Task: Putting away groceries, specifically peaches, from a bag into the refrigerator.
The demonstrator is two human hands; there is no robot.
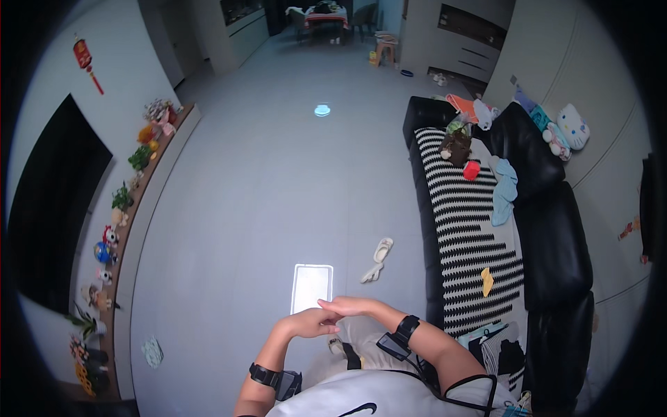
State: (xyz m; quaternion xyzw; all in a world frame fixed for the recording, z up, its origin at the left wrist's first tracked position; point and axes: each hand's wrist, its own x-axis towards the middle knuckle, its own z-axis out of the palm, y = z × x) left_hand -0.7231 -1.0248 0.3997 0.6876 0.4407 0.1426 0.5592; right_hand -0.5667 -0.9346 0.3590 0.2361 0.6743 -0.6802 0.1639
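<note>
My left hand [311,323] and my right hand [351,306] meet in front of my body, touching and partly overlapping. Neither shows an object in it, though the overlap hides some of the fingers. Black straps with small dark devices sit on both forearms. Just beyond the hands, a bright white rectangle [312,284] shows on the grey floor; whether it is a reflection or an object, I cannot tell. Two pale shoes [383,250] lie on the floor to the right of it.
Along the right runs a black leather sofa [555,234] with a striped cover, a bag and clothes. A crumpled pale green cloth [152,352] lies on the floor at left. Plants and toys line a low ledge [125,224] beneath a wall television [57,208].
</note>
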